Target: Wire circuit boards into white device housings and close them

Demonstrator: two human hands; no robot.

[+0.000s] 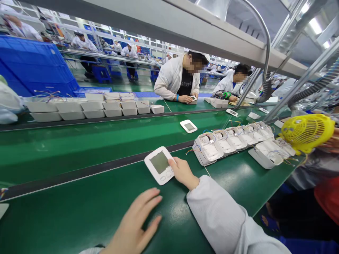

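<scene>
Head | right fingers (177,165) grip display unit (160,165) | screen (159,162) up, long axis diagonal | left fingers (150,205) spread

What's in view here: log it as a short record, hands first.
Right hand: grips the white, rounded-square device with a grey screen by one side
Left hand: open, holding nothing, above the glossy green work surface
Beyond the held device: a second white, grey-screened device, lying flat
To the right: white plastic housings with coloured wires, in a row; yellow plastic fan
Far left: blue plastic crates
</scene>
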